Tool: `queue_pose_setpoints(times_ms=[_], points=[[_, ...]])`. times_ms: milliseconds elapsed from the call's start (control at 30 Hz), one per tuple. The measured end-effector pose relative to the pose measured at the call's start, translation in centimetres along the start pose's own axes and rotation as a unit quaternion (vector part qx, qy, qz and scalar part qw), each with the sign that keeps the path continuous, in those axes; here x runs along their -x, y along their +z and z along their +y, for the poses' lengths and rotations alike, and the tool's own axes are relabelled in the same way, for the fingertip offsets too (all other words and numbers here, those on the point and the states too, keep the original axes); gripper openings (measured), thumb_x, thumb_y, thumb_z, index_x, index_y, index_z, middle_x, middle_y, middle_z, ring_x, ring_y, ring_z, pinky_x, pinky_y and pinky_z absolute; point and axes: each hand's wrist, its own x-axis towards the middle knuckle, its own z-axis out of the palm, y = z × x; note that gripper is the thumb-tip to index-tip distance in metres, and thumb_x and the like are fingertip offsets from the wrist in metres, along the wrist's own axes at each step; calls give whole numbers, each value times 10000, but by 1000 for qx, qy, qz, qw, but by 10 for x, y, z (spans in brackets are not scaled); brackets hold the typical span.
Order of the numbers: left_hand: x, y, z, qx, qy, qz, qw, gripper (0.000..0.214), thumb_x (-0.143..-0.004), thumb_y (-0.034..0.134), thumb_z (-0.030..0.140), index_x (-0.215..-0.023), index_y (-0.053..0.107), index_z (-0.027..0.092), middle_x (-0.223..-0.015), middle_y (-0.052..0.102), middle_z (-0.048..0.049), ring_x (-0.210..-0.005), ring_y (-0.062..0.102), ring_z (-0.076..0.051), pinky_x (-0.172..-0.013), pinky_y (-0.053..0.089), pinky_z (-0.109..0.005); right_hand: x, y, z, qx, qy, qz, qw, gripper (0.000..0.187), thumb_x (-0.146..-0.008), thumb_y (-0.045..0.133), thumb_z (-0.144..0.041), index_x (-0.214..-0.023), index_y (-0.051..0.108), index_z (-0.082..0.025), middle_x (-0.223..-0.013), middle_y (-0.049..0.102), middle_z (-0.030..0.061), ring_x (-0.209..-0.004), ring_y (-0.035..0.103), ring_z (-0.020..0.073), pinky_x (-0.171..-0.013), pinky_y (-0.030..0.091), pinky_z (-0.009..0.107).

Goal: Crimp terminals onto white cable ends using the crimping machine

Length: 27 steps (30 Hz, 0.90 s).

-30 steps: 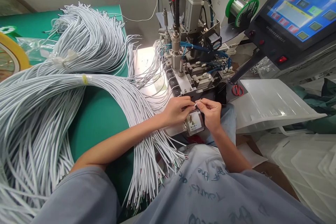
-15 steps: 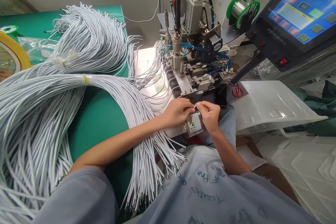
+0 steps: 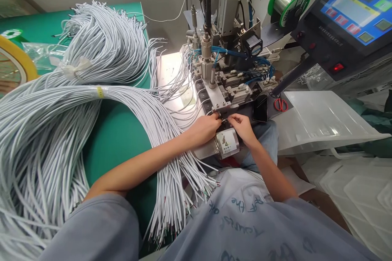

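My left hand (image 3: 204, 129) and my right hand (image 3: 242, 125) meet at the front edge of a small bench machine (image 3: 225, 77). Both hands pinch the end of a thin white cable (image 3: 225, 120) between their fingertips, right in front of the machine's metal fixture (image 3: 218, 108). A silver motor with a warning label (image 3: 227, 142) sits just below my hands. A large bundle of white cables (image 3: 92, 102) drapes over the green table (image 3: 113, 138) under my left forearm, with stripped ends (image 3: 196, 187) hanging near my lap.
A touch screen panel (image 3: 355, 4) stands at the upper right, a green wire spool (image 3: 286, 2) beside it. Red scissors (image 3: 278, 105) and a dark phone (image 3: 260, 110) lie right of the machine. White plastic trays (image 3: 321, 122) fill the right side. Yellow tape roll (image 3: 15, 61) at far left.
Both hands have moved up and forward with the cable end, from over the motor label to the machine's front fixture. The view has shifted slightly.
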Motion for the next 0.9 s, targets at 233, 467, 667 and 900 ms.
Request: queue_pose_setpoints(times_ms=[233, 467, 667, 900], points=[[0, 6, -6, 9, 22, 32, 999, 299, -849, 389, 99, -1087, 568, 125, -834, 595, -78, -660, 616, -172, -572, 448, -272, -3, -1, -3, 7, 27, -31, 999, 209, -654, 573, -376, -627, 567, -168, -542, 504, -22, -527, 444, 115, -535, 366, 264], [1, 3, -8, -34, 82, 25, 996, 308, -827, 399, 90, -1083, 569, 103, -954, 568, -106, -722, 601, -170, -605, 457, -283, -6, -2, -1, 1, 42, -52, 998, 209, -654, 582, -381, -636, 547, -175, -560, 500, -25, -513, 438, 111, -533, 351, 267], [2, 1, -6, -68, 80, 22, 994, 308, -849, 394, 117, -1113, 553, 113, -924, 560, -91, -690, 590, -164, -569, 433, -279, -5, 1, 5, -27, 61, -69, 995, 245, -685, 560, -417, -632, 490, -188, -496, 398, -60, -465, 327, 83, -484, 264, 247], [5, -4, -2, -87, 92, 23, 992, 282, -828, 408, 98, -1052, 579, 75, -929, 577, -125, -770, 609, -197, -579, 420, -290, -8, 4, 13, -51, -4, -99, 994, 282, -726, 523, -443, -619, 418, -204, -519, 342, -63, -493, 307, 88, -492, 257, 241]])
